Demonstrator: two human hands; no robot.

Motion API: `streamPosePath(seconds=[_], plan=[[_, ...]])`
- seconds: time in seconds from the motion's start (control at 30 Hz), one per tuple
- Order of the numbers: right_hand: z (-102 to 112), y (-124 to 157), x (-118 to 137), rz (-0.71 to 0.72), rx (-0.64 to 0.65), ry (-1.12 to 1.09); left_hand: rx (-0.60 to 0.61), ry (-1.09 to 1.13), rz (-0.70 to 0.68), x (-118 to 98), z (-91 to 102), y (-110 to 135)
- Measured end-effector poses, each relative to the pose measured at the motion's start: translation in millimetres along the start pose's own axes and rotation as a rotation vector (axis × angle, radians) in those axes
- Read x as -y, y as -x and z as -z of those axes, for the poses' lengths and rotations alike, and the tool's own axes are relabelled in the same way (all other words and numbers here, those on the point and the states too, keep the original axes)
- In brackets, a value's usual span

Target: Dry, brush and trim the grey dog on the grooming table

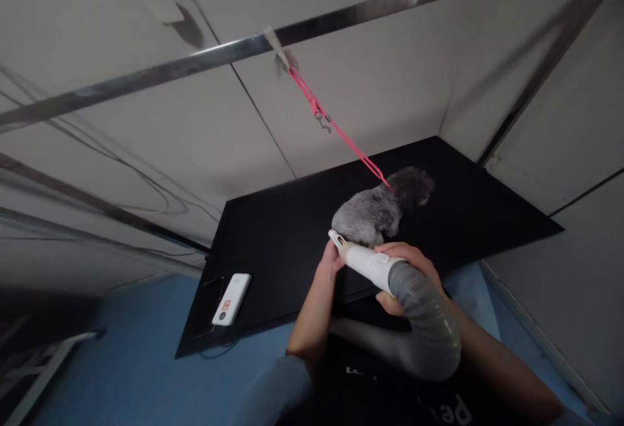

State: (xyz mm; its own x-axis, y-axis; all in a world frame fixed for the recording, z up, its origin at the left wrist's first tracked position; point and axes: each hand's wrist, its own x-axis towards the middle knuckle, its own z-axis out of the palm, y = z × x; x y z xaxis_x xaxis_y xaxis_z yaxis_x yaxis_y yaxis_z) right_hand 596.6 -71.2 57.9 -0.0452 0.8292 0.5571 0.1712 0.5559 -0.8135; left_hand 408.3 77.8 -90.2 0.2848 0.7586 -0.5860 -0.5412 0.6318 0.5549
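Note:
A small grey dog (363, 214) is on the black grooming table (287, 237), with its darker head (413, 185) toward the right. A pink leash (358, 147) runs from its neck up to the metal bar. My right hand (414, 258) is wrapped round the white nozzle (368, 265) of a dryer, whose grey ribbed hose (429, 322) curls back toward my body. The nozzle's tip is close to the dog's rear. My left hand (332, 255) is by the dog's hindquarters, just behind the nozzle tip; its fingers are mostly hidden.
A metal bar (205, 58) crosses above the table, with a pale strap (277, 47) tied on it. A white phone-like device (232, 299) lies at the table's left end. Pale wall panels (195, 153) stand behind, and the floor (131, 341) is blue.

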Motion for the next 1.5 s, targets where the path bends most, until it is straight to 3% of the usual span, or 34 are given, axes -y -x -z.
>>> streamPosePath(seconds=[0.2, 0.4, 0.8, 0.9, 1.0, 1.07, 1.13, 1.2, 1.27, 1.4, 1.5], plan=[[19, 17, 24, -0.014, -0.042, 0.105, 0.114, 0.035, -0.06, 10, -16.1, 1], [14, 8, 29, -0.042, -0.096, 0.146, 0.035, -0.051, -0.258, 2, -30.3, 2], [18, -17, 37, -0.164, -0.154, 0.179, 0.21, -0.254, -0.292, -6, -24.4, 11], [19, -22, 34, -0.16, -0.104, 0.145, 0.176, -0.279, -0.298, -4, -24.0, 11], [18, -27, 31, -0.164, -0.141, 0.146, 0.106, -0.304, -0.317, -8, -20.2, 7], [21, -31, 26, -0.177, -0.134, 0.141, 0.028, -0.428, -0.315, -18, -15.7, 6], [28, -37, 18, -0.195, -0.163, 0.134, -0.124, -0.664, -0.375, -33, -12.6, 8], [41, -43, 6, -0.194, -0.275, 0.15, -0.286, -0.918, -0.546, -52, -15.5, 12], [57, -50, -7, -0.186, -0.371, 0.232, -0.36, -1.127, -0.767, -69, -28.0, 15], [83, -68, -22, -0.166, -0.459, 0.405, -0.2, -1.56, -1.032, -87, -77.5, 12], [97, -85, -19, -0.088, -0.459, 0.503, -0.009, -1.838, -1.002, -86, -116.6, -1]])
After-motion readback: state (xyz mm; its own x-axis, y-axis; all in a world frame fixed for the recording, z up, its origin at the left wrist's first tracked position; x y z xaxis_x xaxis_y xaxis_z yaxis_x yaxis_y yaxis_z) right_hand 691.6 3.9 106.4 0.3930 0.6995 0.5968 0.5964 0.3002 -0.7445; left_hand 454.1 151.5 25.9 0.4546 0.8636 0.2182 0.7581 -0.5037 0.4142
